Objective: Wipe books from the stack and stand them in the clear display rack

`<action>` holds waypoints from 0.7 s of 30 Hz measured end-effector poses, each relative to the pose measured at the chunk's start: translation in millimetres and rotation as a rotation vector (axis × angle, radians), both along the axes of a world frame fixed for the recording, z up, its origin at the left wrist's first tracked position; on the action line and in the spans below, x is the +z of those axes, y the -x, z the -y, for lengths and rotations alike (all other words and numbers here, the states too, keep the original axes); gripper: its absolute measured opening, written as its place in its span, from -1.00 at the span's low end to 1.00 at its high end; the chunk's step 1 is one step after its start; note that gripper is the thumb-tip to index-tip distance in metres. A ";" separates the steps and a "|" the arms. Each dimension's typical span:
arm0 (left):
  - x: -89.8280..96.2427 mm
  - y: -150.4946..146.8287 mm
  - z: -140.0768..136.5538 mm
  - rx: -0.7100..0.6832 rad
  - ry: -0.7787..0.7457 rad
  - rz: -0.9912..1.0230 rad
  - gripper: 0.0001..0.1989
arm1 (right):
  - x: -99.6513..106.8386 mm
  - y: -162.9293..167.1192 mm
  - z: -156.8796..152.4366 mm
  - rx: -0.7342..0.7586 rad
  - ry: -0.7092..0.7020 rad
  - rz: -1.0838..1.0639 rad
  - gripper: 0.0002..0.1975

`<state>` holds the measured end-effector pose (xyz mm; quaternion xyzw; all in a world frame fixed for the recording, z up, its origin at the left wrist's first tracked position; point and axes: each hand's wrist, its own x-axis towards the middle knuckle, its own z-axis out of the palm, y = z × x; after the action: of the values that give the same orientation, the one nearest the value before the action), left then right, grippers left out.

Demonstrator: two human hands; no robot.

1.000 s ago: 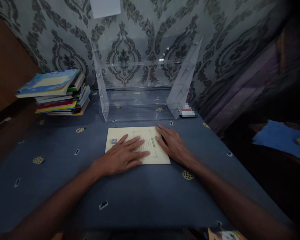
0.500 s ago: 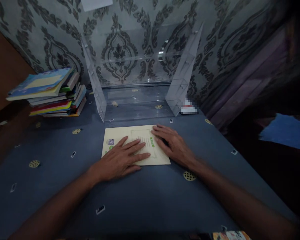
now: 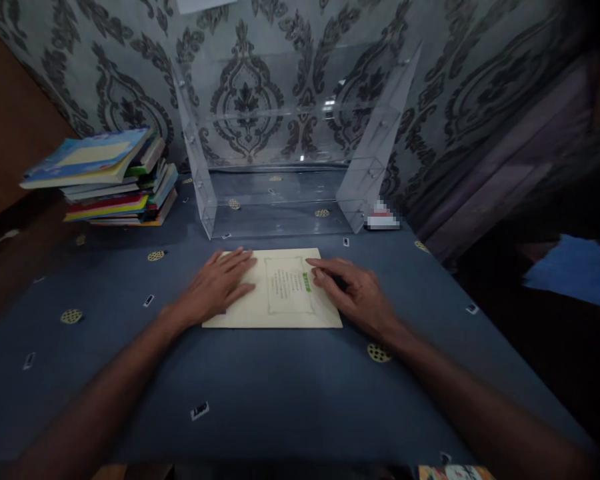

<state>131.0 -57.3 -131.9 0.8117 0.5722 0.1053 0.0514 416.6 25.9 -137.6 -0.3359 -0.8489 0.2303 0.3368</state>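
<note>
A: Where is the cream booklet [image 3: 289, 320]?
B: Flat on the table [image 3: 280, 400], near its middle and in front of the clear plastic rack [image 3: 387, 127], well apart from it. Its printed lines run sideways inside a thin frame, and a green mark sits along the frame's right side.

A: And the left hand [image 3: 213, 288]?
B: Palm down over the booklet's left end, fingers laid out flat and slightly spread, the thumb standing apart from the rest. It pinches nothing.

A: The right hand [image 3: 355, 293]?
B: At the booklet's right end. The index finger reaches out over the cover near the far corner, and the other fingers curl in beneath it. I can't tell whether they grip the edge or only rest against it.

A: What is the table covered with?
B: A dark blue-grey cloth with small yellow pineapples and little white labels printed on it.

A: Anything else on it?
B: A stack of books [image 3: 115, 177] at the far left, a blue-covered one on top, sitting unevenly over the rest. Just beside the rack's right foot is a small pale object [image 3: 384, 219], too blurred to name. Behind everything rises a patterned wall [image 3: 135, 60].
</note>
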 end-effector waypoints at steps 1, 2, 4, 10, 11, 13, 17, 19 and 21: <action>-1.3 6.6 -2.6 0.041 -0.006 0.011 -0.39 | -0.2 -0.3 0.2 -0.008 0.008 0.000 -0.69; -2.4 11.9 -4.6 0.068 -0.012 0.023 -0.40 | -0.5 -0.5 0.4 -0.014 0.012 0.000 -0.69; -3.6 17.8 -6.5 0.089 -0.024 0.047 -0.42 | -1.0 -0.8 0.9 -0.029 0.019 0.004 -0.69; -6.9 14.8 -5.6 0.087 -0.075 0.070 -0.44 | -2.6 -0.7 1.2 -0.039 0.011 0.008 -0.69; -7.8 14.4 -5.7 0.086 -0.085 0.074 -0.44 | -2.8 -0.7 1.1 -0.035 0.005 0.007 -0.70; -9.5 14.4 -6.0 0.080 -0.103 0.081 -0.46 | -3.0 -0.5 1.2 -0.023 -0.007 0.006 -0.70; -11.5 15.0 -6.4 0.077 -0.122 0.084 -0.46 | -3.2 0.4 2.0 -0.002 -0.015 0.013 -0.70; -11.9 14.9 -6.3 0.083 -0.122 0.081 -0.45 | -3.4 0.9 2.0 -0.003 -0.008 0.020 -0.69; -12.1 14.7 -6.2 0.087 -0.120 0.078 -0.45 | -3.8 1.3 1.2 0.016 -0.007 0.029 -0.68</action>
<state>116.3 -51.1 -144.0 0.7831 0.5970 0.1731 0.0201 415.3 24.8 -141.4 -0.3313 -0.8572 0.2251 0.3237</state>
